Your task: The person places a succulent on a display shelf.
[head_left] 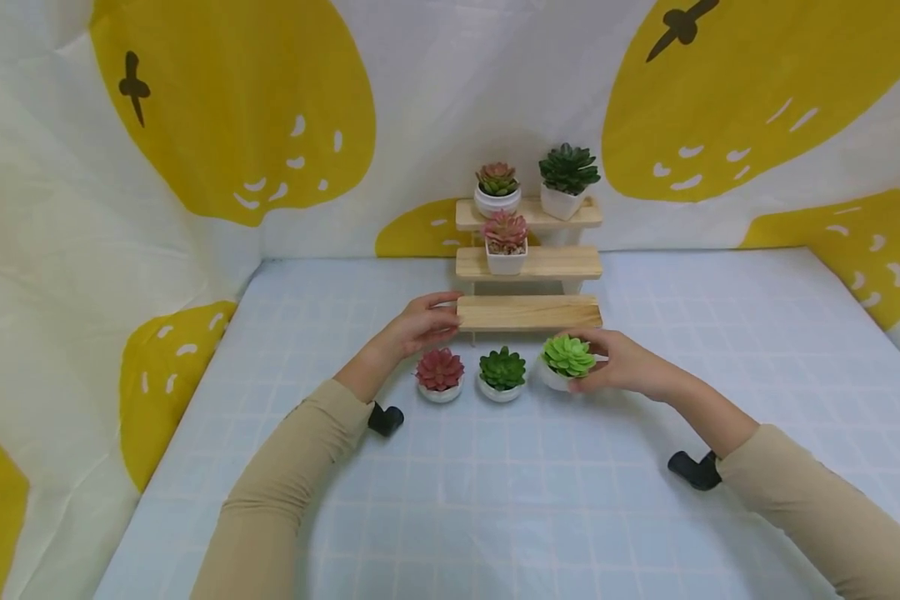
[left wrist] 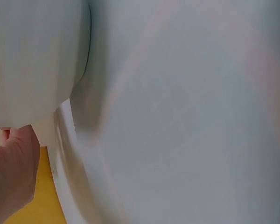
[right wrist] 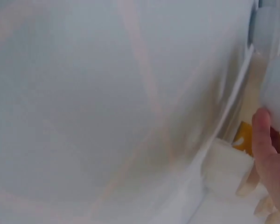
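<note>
A light-green succulent (head_left: 567, 357) in a round white pot (right wrist: 276, 91) is held in my right hand (head_left: 621, 363), thumb and fingers around the pot's side. It is just in front of the right end of a three-step wooden plant stand (head_left: 528, 313). My left hand (head_left: 422, 323) grips the left end of the lowest step; in the left wrist view a large white pot (left wrist: 35, 56) hides most of its fingers. In front of the stand, a dark-red succulent (head_left: 440, 369) and a dark-green succulent (head_left: 502, 368) sit in white bowls on the table.
The top step bears a red-green succulent (head_left: 497, 178) and a dark-green rosette succulent (head_left: 567, 169). A pink succulent (head_left: 506, 232) in a square pot stands on the middle step. Blue checked cloth (head_left: 495, 500) covers the table; a yellow-patterned white curtain (head_left: 450, 100) hangs behind.
</note>
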Tool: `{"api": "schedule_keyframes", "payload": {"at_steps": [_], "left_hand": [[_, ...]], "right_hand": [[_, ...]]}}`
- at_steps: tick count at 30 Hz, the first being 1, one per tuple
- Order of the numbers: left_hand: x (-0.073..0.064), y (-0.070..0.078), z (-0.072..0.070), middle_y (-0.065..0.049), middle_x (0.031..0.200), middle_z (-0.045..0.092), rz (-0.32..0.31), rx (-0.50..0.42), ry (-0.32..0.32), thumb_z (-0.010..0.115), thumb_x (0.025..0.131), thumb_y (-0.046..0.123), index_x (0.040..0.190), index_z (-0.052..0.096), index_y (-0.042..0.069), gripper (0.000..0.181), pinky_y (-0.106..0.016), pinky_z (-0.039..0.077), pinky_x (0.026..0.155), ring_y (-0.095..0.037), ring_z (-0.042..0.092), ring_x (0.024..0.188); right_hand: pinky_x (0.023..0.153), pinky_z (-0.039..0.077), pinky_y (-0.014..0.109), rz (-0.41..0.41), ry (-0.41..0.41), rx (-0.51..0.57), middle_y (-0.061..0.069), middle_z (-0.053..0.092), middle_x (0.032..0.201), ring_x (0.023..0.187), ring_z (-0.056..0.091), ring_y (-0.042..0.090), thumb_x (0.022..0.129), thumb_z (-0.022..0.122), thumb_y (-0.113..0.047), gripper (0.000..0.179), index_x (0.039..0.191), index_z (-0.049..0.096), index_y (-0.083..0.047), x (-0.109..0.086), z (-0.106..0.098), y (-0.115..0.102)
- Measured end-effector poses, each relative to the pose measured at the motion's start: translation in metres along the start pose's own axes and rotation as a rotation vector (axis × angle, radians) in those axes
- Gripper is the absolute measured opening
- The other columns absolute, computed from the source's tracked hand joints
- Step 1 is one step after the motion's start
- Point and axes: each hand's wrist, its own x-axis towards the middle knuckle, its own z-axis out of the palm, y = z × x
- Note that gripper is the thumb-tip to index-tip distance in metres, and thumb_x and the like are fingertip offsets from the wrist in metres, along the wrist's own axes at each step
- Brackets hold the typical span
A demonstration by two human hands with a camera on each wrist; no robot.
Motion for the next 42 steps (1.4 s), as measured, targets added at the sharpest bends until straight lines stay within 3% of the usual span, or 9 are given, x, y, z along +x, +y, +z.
{"api": "schedule_keyframes", "payload": {"at_steps": [9,17,23,31,38,42], "left_hand": [[0.003,-0.003,-0.001,-0.014,0.134,0.047,-0.01,-0.008,0.011,0.057,0.087,-0.006,0.137,0.046,0.01,0.053,-0.02,0.053,0.065,-0.014,0.057,0.083],[0.001,-0.001,0.001,-0.014,0.134,0.047,-0.013,0.004,0.016,0.057,0.088,-0.005,0.138,0.046,0.011,0.053,-0.02,0.053,0.065,-0.014,0.057,0.086],[0.001,0.0,0.001,-0.014,0.135,0.046,-0.016,0.012,0.006,0.056,0.088,-0.005,0.139,0.045,0.011,0.054,-0.021,0.053,0.067,-0.014,0.056,0.086],[0.0,0.001,0.001,-0.015,0.136,0.046,-0.017,0.021,0.011,0.056,0.088,-0.005,0.139,0.044,0.01,0.055,-0.022,0.053,0.071,-0.014,0.057,0.086],[-0.001,0.002,0.001,-0.016,0.137,0.045,-0.01,0.013,0.001,0.055,0.088,-0.006,0.14,0.043,0.009,0.055,-0.02,0.053,0.066,-0.013,0.057,0.084],[0.003,0.0,-0.001,-0.014,0.133,0.048,-0.013,0.002,-0.001,0.058,0.087,-0.005,0.138,0.046,0.011,0.055,-0.023,0.053,0.072,-0.014,0.057,0.086]], "right_hand": [[0.095,0.04,0.047,0.083,0.101,-0.013,0.014,0.044,0.134,0.124,0.039,0.035,0.075,0.078,-0.018,0.07,0.135,0.043,-0.006,-0.004,-0.017,-0.014],[0.087,0.044,0.036,0.122,0.17,-0.035,0.013,0.048,0.129,0.114,0.045,0.028,0.076,0.077,-0.018,0.071,0.136,0.041,-0.006,-0.002,-0.029,-0.029],[0.084,0.045,0.038,0.158,0.219,-0.093,0.016,0.047,0.127,0.109,0.046,0.029,0.078,0.076,-0.02,0.073,0.138,0.038,-0.004,0.004,-0.04,-0.041],[0.089,0.042,0.045,0.153,0.267,-0.069,0.016,0.043,0.132,0.111,0.044,0.03,0.08,0.074,-0.019,0.074,0.141,0.035,-0.004,0.017,-0.054,-0.053],[0.089,0.041,0.04,0.143,0.323,-0.048,0.013,0.045,0.128,0.104,0.044,0.026,0.082,0.072,-0.02,0.067,0.138,0.038,-0.006,0.032,-0.063,-0.061],[0.09,0.042,0.04,0.132,0.351,-0.034,0.013,0.046,0.126,0.103,0.046,0.025,0.082,0.072,-0.02,0.066,0.137,0.039,-0.005,0.041,-0.066,-0.062]]}}
